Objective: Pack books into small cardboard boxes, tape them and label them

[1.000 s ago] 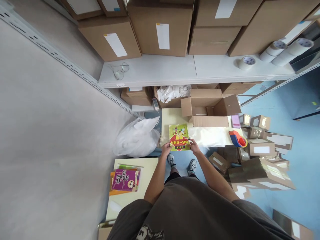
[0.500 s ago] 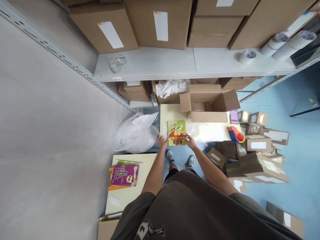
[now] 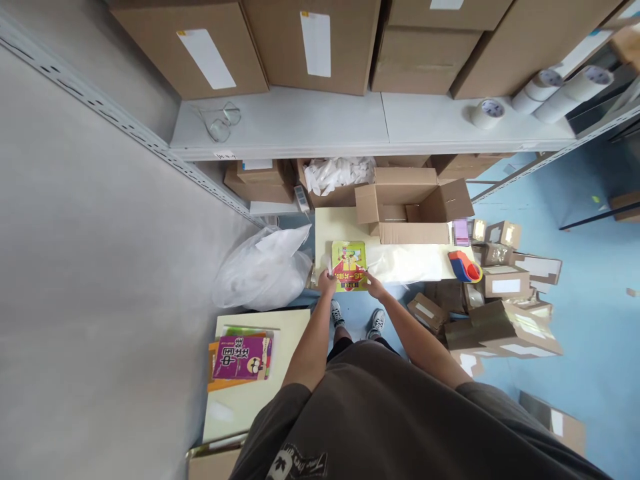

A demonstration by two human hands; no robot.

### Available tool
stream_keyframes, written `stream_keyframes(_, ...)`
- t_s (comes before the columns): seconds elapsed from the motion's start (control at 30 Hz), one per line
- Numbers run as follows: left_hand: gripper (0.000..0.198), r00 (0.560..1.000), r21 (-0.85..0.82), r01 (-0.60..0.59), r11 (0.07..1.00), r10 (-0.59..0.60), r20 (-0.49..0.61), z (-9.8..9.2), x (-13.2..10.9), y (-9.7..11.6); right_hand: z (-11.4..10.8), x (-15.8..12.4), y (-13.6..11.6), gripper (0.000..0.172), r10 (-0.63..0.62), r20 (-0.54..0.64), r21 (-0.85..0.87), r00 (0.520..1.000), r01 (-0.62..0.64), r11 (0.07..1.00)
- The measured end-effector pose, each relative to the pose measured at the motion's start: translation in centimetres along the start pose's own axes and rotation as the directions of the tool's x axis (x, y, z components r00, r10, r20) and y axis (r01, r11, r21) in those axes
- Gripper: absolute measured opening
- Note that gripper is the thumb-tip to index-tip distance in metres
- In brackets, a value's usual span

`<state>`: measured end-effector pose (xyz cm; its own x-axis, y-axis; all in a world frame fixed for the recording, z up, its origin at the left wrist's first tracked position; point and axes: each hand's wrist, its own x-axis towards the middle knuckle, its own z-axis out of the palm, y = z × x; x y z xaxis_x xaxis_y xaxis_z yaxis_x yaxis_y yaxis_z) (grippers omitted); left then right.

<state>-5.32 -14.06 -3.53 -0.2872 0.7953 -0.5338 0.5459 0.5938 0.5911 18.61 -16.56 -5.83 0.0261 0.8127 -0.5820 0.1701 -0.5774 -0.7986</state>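
- Your left hand (image 3: pixel 327 284) and right hand (image 3: pixel 375 287) look to be pinching the green book (image 3: pixel 350 265) by opposite side edges, near its lower corners; probably keeps it level.
- Book lies at the near edge of the pale table (image 3: pixel 326 227), beside clear film (image 3: pixel 407 264).
- Open carton (image 3: pixel 414 233) behind, flaps spread, likely for easy access.
- Blue floor (image 3: pixel 590 320), parcels (image 3: pixel 500 327) heaped right; whitish shelf (image 3: pixel 300 120) ahead, tape rolls (image 3: pixel 487 114) on it.

A book (image 3: pixel 349 261) with a smooth, faintly glossy paper cover; a box (image 3: pixel 415 234) of matt cardboard; a bag (image 3: pixel 263 270) of thin, crinkled, cloudy plastic. From here, the shelf (image 3: pixel 305 123) looks like smooth painted metal, the tape dispenser (image 3: pixel 459 265) hard plastic, the shirt (image 3: pixel 400 413) matt cloth, the floor (image 3: pixel 600 373) smooth.
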Motion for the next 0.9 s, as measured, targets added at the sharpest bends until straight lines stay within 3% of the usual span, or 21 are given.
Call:
stream_keyframes(0.17,0.043,0.997,-0.029,-0.073,0.997,0.072,-0.038,-1.6,-0.9,1.1,1.3,0.2,-1.6,0.051,0.064,-0.017,0.029,0.998,-0.064,0.998)
stream_keyframes(0.27,0.046,0.985,-0.038,-0.146,0.989,0.142,-0.095,-2.8,-1.4,1.8,2.6,0.5,-2.8,0.047,0.058,0.025,0.104,0.998,-0.060,0.993)
stream_keyframes(0.43,0.048,0.935,0.014,-0.315,0.949,0.312,-0.171,-4.3,-2.9,2.9,4.2,0.2,-5.0,0.048,0.053,0.194,0.276,0.980,-0.106,0.955)
stream_keyframes(0.5,0.046,0.907,0.055,-0.379,0.924,0.382,-0.178,-4.3,-4.0,3.6,4.2,-0.4,-6.0,0.045,0.028,0.175,0.310,0.984,-0.082,0.947)
stream_keyframes(0.67,0.043,0.874,0.181,-0.460,0.869,0.479,-0.080,-2.3,-7.0,6.7,2.5,-2.4,-8.6,0.048,0.015,0.074,0.369,0.997,-0.042,0.928)
stream_keyframes(0.8,0.045,0.842,0.227,-0.532,0.816,0.539,0.035,0.7,-8.9,9.5,0.1,-3.5,-9.8,0.051,-0.059,0.093,0.447,0.994,0.012,0.895)
stream_keyframes(0.9,0.041,0.806,0.225,-0.592,0.774,0.570,0.159,3.0,-9.9,10.9,-2.1,-3.5,-9.6,0.048,-0.104,0.052,0.413,0.993,0.074,0.908)
